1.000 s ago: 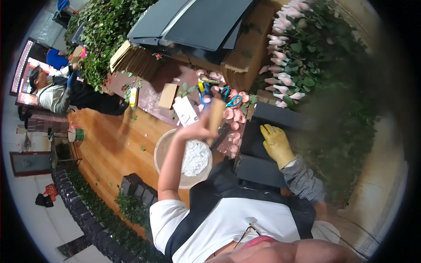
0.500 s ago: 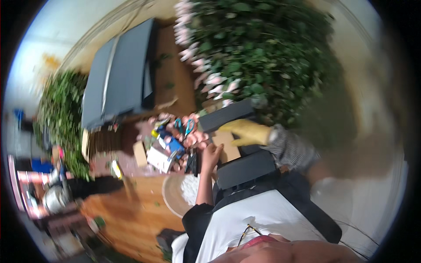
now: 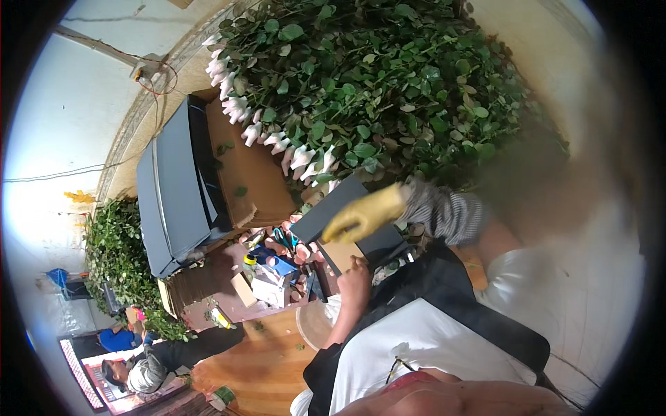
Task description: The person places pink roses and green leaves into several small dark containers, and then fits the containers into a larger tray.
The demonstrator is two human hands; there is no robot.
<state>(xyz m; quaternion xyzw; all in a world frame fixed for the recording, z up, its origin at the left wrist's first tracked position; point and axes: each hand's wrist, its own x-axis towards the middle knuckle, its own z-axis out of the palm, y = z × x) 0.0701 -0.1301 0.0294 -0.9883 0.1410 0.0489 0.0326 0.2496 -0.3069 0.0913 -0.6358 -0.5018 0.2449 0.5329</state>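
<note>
In front of my body lies a piece of brown cardboard (image 3: 341,255), with dark grey cardboard panels on both sides of it. My left hand (image 3: 355,279), bare, has its fingers bent at the near edge of the brown piece. A yellow glove covers my right hand (image 3: 365,213), and a striped sleeve covers that forearm. Its fingers curl over the far dark grey panel (image 3: 333,201), with the fingertips at that panel's left end. Another dark grey panel (image 3: 383,247) extends to the right of the brown piece, partly in front of my dark apron.
Leafy stems with wrapped pale-pink heads (image 3: 305,158) are piled at the back. Left of them stands a stack of dark grey cardboard (image 3: 182,187). Blue-handled scissors (image 3: 283,239), a white box (image 3: 270,290), petals and a pale tub (image 3: 312,326) are nearby. Another person (image 3: 146,371) is far left.
The view has turned, shifting the scene. My right hand has moved left over the far panel and its fingers have bent. The near dark panel no longer stands up before my body.
</note>
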